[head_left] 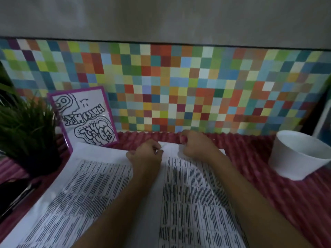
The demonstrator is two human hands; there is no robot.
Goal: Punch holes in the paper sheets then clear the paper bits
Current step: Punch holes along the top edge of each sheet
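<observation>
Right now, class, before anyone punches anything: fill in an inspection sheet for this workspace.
Surface: pink ribbed cloth.
Job's things: paper sheets, printed, overlapping; no punch or paper bits seen.
Clutter: white bowl, potted plant, framed drawing, unclear dark object at left.
Fingers: left hand and right hand curled on the sheets' far edge, seemingly pinching it.
Cables: nothing seen.
Surroundings: chequered panel, grey wall.

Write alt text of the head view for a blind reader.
The left hand and right hand grip the far edge of printed paper sheets on a pink ribbed mat; a white bowl stands at right, a potted plant at left.
</observation>
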